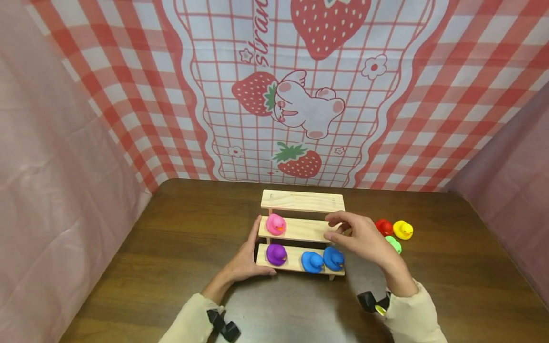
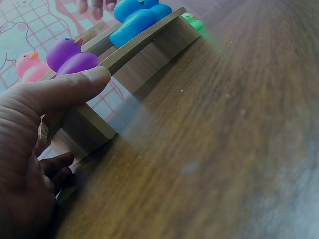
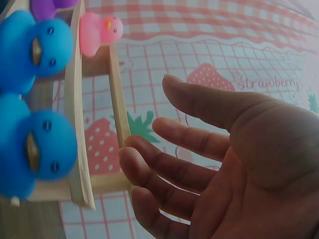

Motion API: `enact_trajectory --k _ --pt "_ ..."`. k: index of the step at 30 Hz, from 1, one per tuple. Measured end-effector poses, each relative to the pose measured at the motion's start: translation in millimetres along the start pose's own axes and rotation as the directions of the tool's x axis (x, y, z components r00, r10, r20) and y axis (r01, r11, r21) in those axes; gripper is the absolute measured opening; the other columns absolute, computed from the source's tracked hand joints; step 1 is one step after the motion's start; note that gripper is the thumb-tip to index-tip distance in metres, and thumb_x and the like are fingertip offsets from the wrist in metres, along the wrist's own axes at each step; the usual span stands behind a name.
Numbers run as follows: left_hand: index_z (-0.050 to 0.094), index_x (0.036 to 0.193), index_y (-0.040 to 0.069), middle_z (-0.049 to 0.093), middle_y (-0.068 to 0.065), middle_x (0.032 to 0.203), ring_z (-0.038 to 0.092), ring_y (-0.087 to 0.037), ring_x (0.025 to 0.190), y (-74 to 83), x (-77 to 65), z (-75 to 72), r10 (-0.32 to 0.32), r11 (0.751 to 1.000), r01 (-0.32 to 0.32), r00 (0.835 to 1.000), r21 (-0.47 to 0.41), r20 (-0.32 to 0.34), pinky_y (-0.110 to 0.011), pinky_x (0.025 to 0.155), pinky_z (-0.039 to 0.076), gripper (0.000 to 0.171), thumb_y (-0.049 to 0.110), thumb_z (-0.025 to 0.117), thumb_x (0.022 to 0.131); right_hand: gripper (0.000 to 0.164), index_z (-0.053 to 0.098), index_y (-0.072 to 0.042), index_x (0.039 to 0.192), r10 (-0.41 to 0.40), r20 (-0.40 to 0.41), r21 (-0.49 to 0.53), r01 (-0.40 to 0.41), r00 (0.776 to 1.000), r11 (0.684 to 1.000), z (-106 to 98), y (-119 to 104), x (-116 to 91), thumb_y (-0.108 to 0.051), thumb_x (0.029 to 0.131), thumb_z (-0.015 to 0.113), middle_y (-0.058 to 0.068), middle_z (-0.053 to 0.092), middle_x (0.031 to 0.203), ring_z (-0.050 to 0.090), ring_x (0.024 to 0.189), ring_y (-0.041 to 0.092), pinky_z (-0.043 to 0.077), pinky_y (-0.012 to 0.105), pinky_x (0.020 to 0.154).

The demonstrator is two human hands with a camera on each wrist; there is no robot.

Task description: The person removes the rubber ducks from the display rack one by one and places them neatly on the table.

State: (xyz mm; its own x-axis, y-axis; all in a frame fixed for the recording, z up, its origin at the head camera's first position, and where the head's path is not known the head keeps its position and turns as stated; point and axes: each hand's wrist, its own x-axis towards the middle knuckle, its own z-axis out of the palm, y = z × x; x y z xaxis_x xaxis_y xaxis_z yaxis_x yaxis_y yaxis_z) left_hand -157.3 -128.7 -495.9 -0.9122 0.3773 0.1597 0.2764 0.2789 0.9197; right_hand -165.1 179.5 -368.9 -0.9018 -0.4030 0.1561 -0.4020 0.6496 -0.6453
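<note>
A three-step wooden display rack (image 1: 304, 229) stands on the table. My left hand (image 1: 246, 261) grips its left end, with the thumb (image 2: 75, 89) along the front edge of the lowest step and the other fingers at the side. My right hand (image 1: 364, 239) is at the right end of the middle step, fingers loosely bent and apart, nothing between them. On the lowest step sit a purple rubber duck (image 1: 276, 255) at the left and two blue rubber ducks (image 1: 311, 262) side by side at the right. A pink rubber duck (image 1: 276, 224) is at the middle step's left end.
Right of the rack, past my right hand, lie a red duck (image 1: 383, 227), a yellow duck (image 1: 403, 230) and a green duck (image 1: 393, 244) close together on the brown wooden table (image 1: 193, 228). A strawberry-print cloth (image 1: 266, 157) hangs behind the table, with pink cloth at both sides.
</note>
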Motion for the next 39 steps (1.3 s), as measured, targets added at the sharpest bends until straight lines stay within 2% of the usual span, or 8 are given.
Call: enact_trajectory --k 8,22,32,39 --pt "-0.008 0.162 0.021 0.005 -0.016 0.170 0.015 -0.038 0.156 0.2 -0.6 -0.5 -0.011 1.000 0.011 1.000 0.012 -0.003 -0.062 0.125 0.016 0.144 0.017 0.095 0.061 0.031 0.071 -0.006 0.114 -0.038 0.027 0.030 0.037 0.999 0.999 13.9 -12.0 14.1 -0.021 0.088 0.077 0.015 0.074 0.111 0.069 0.084 0.014 0.055 0.020 0.065" --pt "-0.008 0.162 0.026 0.009 -0.015 0.170 0.017 -0.033 0.156 0.7 -0.3 -0.2 -0.039 0.999 0.040 0.999 -0.027 0.013 -0.058 0.126 0.015 0.143 0.014 0.094 0.062 0.039 0.067 -0.002 0.122 -0.057 0.077 0.053 0.053 0.995 0.997 45.3 -23.2 37.5 -0.017 0.087 0.076 0.018 0.072 0.116 0.066 0.084 0.015 0.055 0.023 0.073" --pt "-0.008 0.162 0.025 0.018 -0.018 0.168 0.026 -0.034 0.153 -0.9 0.0 -0.4 -0.031 0.999 0.032 0.999 -0.040 0.018 -0.057 0.125 0.019 0.143 0.014 0.093 0.062 0.047 0.064 0.001 0.126 -0.059 0.110 0.068 0.051 0.992 0.996 60.6 -31.8 49.9 -0.016 0.086 0.078 0.017 0.071 0.116 0.059 0.074 0.009 0.049 0.019 0.065" --pt "-0.008 0.162 0.024 0.019 -0.019 0.168 0.028 -0.035 0.152 -1.6 0.2 -1.3 -0.019 0.999 0.019 1.000 -0.040 0.015 -0.058 0.125 0.020 0.143 0.014 0.094 0.062 0.048 0.064 -0.002 0.128 -0.075 0.112 0.047 0.070 0.991 0.996 66.6 -37.1 53.7 -0.018 0.085 0.079 0.013 0.071 0.112 0.059 0.078 0.011 0.051 0.021 0.069"
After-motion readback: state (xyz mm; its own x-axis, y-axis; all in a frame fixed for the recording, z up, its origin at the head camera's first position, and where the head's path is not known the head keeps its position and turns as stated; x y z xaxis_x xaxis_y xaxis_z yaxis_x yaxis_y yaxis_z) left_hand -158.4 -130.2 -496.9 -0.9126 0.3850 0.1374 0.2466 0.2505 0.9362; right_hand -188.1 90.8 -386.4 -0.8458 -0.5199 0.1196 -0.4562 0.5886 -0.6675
